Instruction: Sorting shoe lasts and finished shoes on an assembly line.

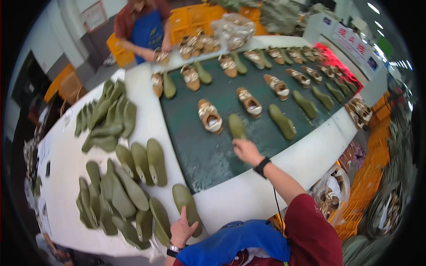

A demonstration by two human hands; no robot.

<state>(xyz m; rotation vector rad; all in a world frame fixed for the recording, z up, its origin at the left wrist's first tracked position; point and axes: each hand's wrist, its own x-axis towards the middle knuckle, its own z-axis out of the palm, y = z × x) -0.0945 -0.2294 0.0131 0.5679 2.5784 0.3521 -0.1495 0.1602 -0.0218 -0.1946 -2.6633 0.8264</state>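
My right hand (247,151) reaches over the dark green belt, its fingers closed on the near end of an olive-green shoe last (236,125). Just left of that last sits a brown shoe (210,117) with pale straps. My left hand (182,229) has its index finger stretched out and its thumb apart, with the fingertip against another green shoe last (186,205) at the edge of the white table. Beyond my right hand, a single last (282,122) rests on the belt.
Piles of lasts (116,195) cover parts of the white table (57,221). Pairs of shoe and last line the belt (188,146). Across the belt, a person in a blue apron (148,33) handles a shoe. Orange crates (361,199) and a plastic bag of shoes (330,190) are at right.
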